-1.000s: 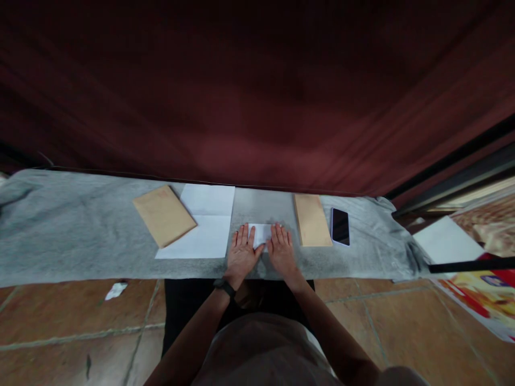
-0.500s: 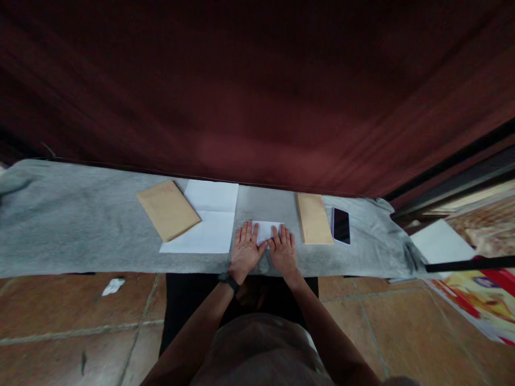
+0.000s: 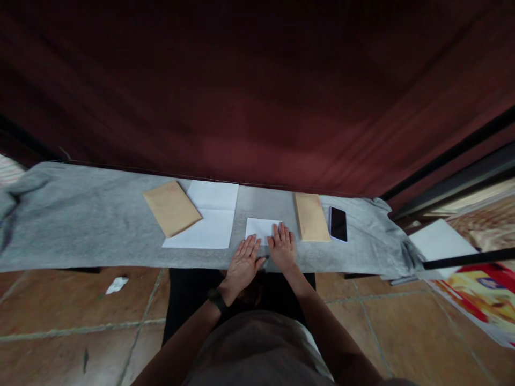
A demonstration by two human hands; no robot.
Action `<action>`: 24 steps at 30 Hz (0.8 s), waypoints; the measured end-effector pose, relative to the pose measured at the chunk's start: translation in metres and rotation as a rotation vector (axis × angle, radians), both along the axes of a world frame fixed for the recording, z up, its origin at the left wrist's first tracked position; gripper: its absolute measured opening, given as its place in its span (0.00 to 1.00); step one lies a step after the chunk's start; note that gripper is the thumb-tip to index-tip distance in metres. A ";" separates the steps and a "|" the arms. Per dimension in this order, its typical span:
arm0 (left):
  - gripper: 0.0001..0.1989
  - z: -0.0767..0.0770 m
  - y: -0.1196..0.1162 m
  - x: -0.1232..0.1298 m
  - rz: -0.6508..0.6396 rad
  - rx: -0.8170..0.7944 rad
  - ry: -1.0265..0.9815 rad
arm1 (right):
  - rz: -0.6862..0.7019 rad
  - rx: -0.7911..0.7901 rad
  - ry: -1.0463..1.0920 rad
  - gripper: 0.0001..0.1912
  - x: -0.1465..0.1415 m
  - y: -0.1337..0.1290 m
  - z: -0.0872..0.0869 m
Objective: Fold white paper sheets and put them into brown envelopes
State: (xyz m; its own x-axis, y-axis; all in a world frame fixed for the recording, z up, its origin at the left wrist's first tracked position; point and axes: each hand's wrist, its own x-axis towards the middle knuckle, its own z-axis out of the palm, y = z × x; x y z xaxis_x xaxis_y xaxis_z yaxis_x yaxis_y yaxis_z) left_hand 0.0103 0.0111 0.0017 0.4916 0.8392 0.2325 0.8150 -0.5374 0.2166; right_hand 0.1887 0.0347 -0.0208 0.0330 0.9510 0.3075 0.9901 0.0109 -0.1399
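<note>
A small white folded paper lies flat on the grey cloth in front of me. My left hand, with a dark band on its wrist, is stretched out with its fingertips at the paper's near left edge. My right hand lies flat over the paper's right end, fingers slightly apart. To the left is a larger white sheet with a crease across it, and a brown envelope-like packet covers part of it. Another brown packet lies right of my right hand.
A phone with a dark screen lies beside the right packet. Grey cloth covers the narrow table, and a dark red curtain-like surface rises behind it. On the tiled floor are a crumpled white scrap and, at right, a colourful printed box.
My left hand has slid back toward me and left, uncovering the paper's left part. The right hand stays on the paper's right end. The view has shifted slightly.
</note>
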 end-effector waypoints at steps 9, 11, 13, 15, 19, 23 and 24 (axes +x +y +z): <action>0.34 -0.003 -0.002 -0.012 0.057 -0.009 0.010 | -0.008 0.063 0.032 0.28 0.008 -0.015 0.006; 0.33 -0.004 -0.002 -0.011 0.057 -0.007 0.007 | 0.103 0.050 0.023 0.29 0.001 -0.023 0.010; 0.32 -0.004 -0.001 -0.012 0.050 0.003 0.008 | 0.217 0.029 0.011 0.28 -0.007 -0.033 0.011; 0.31 -0.003 0.000 -0.013 0.046 0.012 0.016 | 0.232 0.024 0.005 0.28 -0.011 -0.043 0.011; 0.29 0.002 0.002 -0.009 0.062 0.026 0.037 | 0.163 0.032 -0.001 0.30 -0.005 -0.057 0.006; 0.26 0.007 0.010 0.016 -0.006 0.029 0.027 | 0.137 0.027 -0.020 0.29 0.002 -0.061 0.003; 0.25 0.008 0.014 0.024 -0.055 0.014 0.021 | 0.129 0.030 -0.027 0.29 0.002 -0.061 0.002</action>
